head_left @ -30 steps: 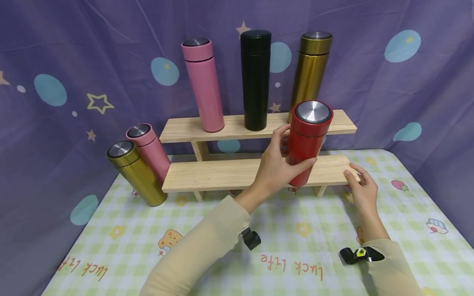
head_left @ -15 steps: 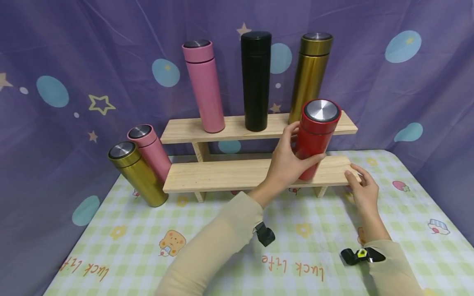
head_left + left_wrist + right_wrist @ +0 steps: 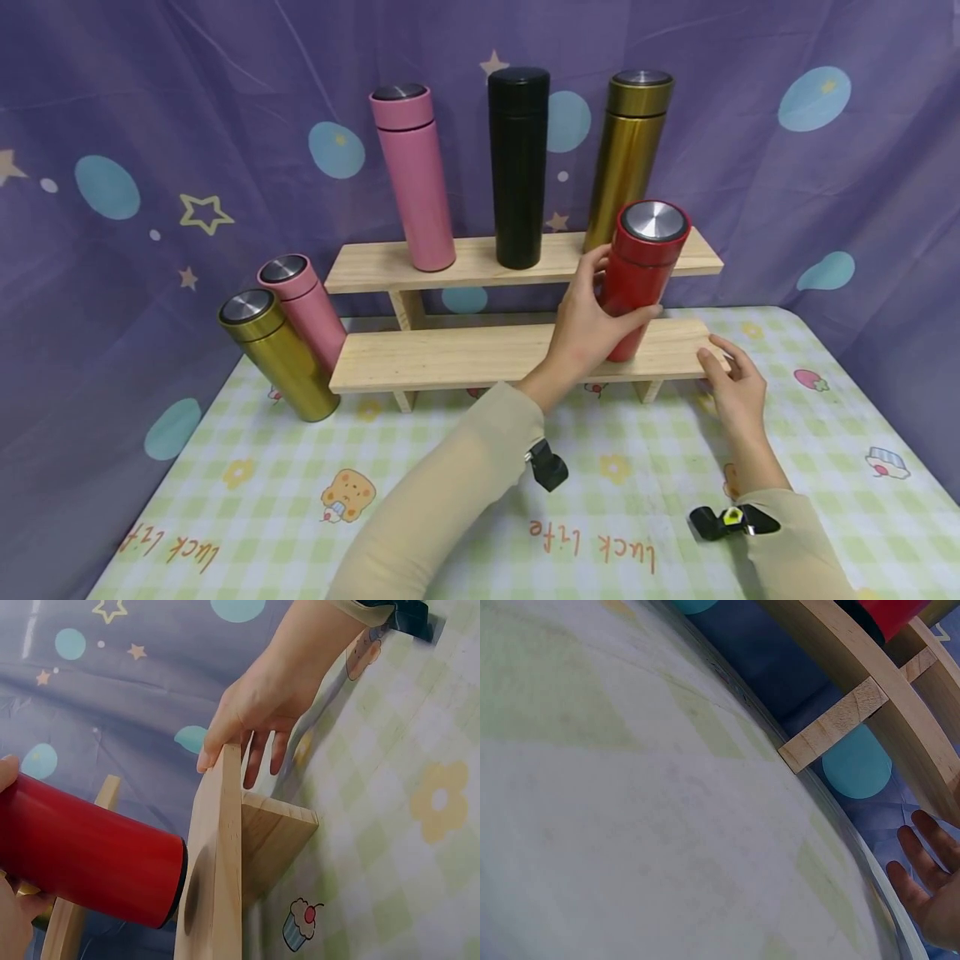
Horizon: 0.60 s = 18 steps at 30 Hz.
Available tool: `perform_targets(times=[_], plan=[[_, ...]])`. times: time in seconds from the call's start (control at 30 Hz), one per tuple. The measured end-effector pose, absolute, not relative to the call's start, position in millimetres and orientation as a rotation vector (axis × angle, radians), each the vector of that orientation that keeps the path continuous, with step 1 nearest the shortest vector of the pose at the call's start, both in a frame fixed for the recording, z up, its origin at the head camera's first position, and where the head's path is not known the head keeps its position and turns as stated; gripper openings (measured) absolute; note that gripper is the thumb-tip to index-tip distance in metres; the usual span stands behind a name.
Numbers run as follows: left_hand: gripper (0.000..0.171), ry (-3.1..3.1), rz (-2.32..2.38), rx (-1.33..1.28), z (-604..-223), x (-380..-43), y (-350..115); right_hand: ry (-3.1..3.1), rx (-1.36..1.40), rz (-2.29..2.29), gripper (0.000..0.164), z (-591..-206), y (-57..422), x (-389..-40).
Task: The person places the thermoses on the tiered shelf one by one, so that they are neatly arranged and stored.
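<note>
My left hand (image 3: 581, 333) grips a red thermos bottle (image 3: 642, 271) with a silver-topped lid, thumb across its front. The bottle is held upright over the right part of the lower board of a two-step wooden stand (image 3: 438, 358). In the left wrist view, the dark base of the red thermos (image 3: 97, 851) is close over the board, with a shadow below it. My right hand (image 3: 738, 387) pinches the right end of that lower board, thumb on top. Fingers (image 3: 922, 859) of this hand show beneath the board in the right wrist view.
On the upper board stand a pink thermos (image 3: 416, 183), a black thermos (image 3: 519, 171) and a gold thermos (image 3: 630, 158), partly behind the red one. Left of the stand, another gold thermos (image 3: 281, 358) and pink thermos (image 3: 303, 304) stand on the checked tablecloth (image 3: 450, 517).
My left hand has carried the red thermos to the right and back over the lower board, with little movement in the last half second. My right hand has stayed at the board's end.
</note>
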<state>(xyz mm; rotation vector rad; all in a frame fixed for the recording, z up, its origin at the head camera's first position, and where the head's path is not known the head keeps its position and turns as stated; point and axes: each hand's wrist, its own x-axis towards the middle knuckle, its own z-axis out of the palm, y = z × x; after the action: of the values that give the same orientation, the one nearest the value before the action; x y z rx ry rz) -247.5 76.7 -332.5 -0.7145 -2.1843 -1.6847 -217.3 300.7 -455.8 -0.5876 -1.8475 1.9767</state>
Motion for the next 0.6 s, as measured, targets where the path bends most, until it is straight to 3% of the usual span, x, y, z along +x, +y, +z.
perform_targets(times=[0.6], plan=[[0.081,-2.239,-1.739,-0.640,-343.4,-261.7,81.4,-1.864,-0.566,1.991,0.048,-456.4,302.1,-217.4]])
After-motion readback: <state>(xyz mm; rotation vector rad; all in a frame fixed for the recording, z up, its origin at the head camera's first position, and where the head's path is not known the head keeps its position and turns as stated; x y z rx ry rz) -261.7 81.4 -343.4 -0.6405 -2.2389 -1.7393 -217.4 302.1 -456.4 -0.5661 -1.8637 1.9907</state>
